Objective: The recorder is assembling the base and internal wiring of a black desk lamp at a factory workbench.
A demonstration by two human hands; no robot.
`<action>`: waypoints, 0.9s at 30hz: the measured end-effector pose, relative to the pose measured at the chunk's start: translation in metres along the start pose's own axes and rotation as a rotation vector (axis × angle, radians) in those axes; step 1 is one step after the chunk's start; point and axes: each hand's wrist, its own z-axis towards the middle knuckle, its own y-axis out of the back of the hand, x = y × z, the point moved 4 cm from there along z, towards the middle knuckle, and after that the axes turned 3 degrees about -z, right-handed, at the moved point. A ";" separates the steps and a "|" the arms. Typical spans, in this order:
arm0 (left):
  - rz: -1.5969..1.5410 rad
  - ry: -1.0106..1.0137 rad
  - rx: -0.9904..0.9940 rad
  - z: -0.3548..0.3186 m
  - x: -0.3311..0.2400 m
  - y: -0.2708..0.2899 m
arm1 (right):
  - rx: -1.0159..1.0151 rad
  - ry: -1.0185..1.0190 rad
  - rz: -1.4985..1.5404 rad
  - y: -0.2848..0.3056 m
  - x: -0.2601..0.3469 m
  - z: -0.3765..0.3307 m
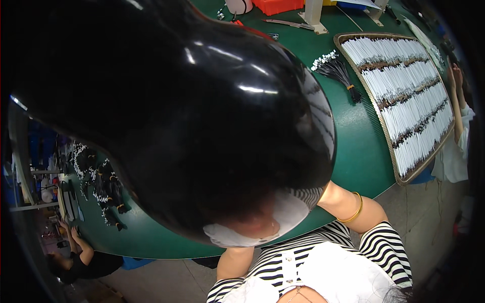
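A large glossy black rounded object (217,121), of a kind I cannot tell, fills the middle and upper left of the head view. It hides both my hands and whatever they touch. Below its lower edge my left forearm (236,261) shows. My right forearm (348,204), with a gold bangle (357,207) on it, passes behind the object's lower right edge. Nearest on the right lies a bundle of black wires (336,73) with white connector ends, tied with an orange band.
A shallow tray (376,108) holds rows of white sticks on the green table (361,146). More wire bundles (108,187) lie at left. An orange bin (278,6), tweezers (288,23) and a white stand (313,17) are at the back. Other people sit at left and right.
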 end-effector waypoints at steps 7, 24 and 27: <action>0.019 -0.023 0.018 0.001 0.002 0.005 | 0.015 0.043 0.157 0.004 -0.006 0.001; 0.059 -0.055 -0.045 0.000 0.006 0.006 | 0.000 -0.017 0.111 0.005 -0.005 -0.001; 0.087 -0.097 -0.005 -0.004 -0.007 0.009 | 0.043 0.005 0.076 -0.006 -0.004 0.001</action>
